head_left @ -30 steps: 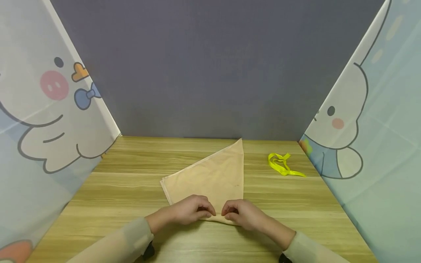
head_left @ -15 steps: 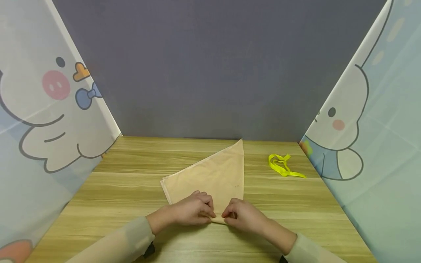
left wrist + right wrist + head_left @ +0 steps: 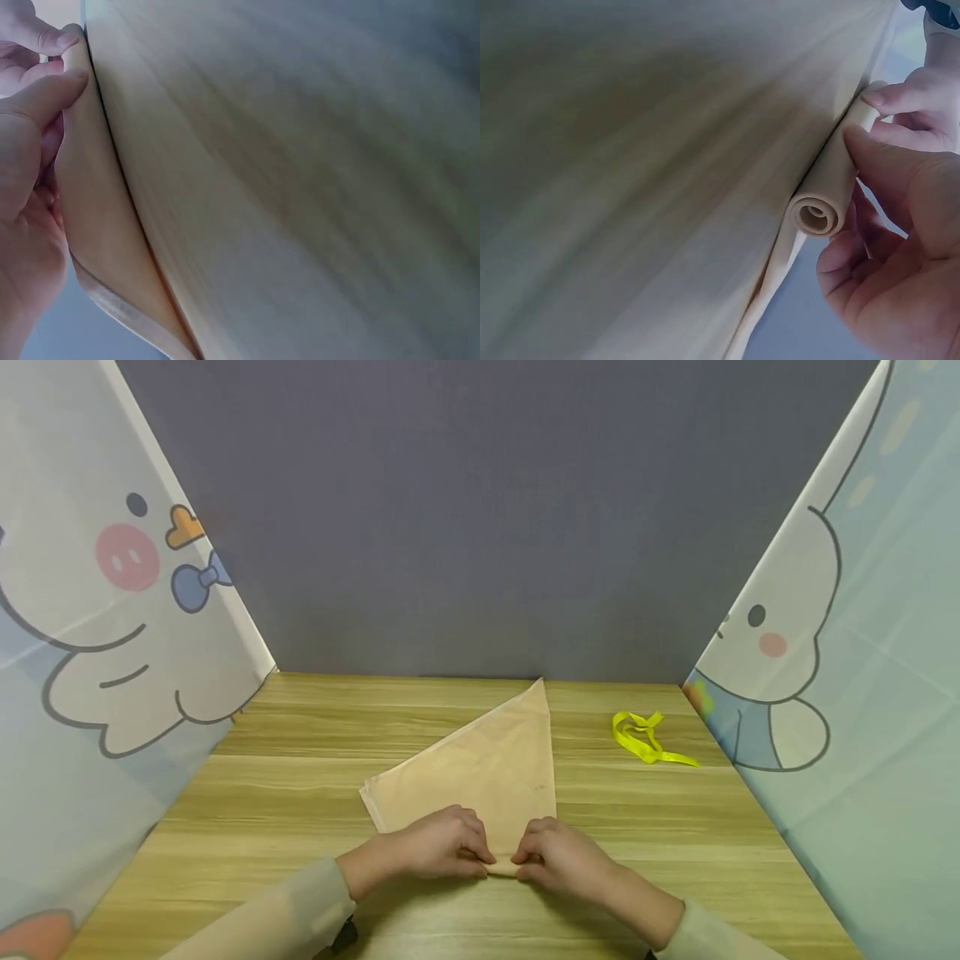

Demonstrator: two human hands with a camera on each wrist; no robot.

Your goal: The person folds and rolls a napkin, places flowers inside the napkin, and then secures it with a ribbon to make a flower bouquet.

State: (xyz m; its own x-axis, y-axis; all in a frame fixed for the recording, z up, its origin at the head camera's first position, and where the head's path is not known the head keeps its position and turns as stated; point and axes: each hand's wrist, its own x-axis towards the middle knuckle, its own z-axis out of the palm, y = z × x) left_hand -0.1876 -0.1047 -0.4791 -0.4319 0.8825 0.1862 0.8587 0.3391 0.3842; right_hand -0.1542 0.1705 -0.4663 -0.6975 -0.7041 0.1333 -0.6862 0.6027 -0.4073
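A beige cloth (image 3: pixel 480 777) lies on the wooden table, its pointed corner toward the back wall. Its near edge is rolled up; in the right wrist view the roll (image 3: pixel 821 187) shows a spiral end. My left hand (image 3: pixel 442 843) pinches the rolled edge, and in the left wrist view its thumb lies on the roll (image 3: pixel 97 165). A short gap to the right, my right hand (image 3: pixel 562 856) pinches the same roll between thumb and fingers. Parts of the near edge are hidden under both hands.
A bright yellow ribbon (image 3: pixel 645 743) lies loosely looped at the back right of the wooden table (image 3: pixel 285 810). A grey wall (image 3: pixel 480 527) rises behind the table. Printed cartoon panels flank it at left (image 3: pixel 75 610) and right (image 3: pixel 885 652).
Both hands have stayed on the rolled edge and shifted slightly nearer. The cloth has slid a little toward me and its far tip has turned slightly left.
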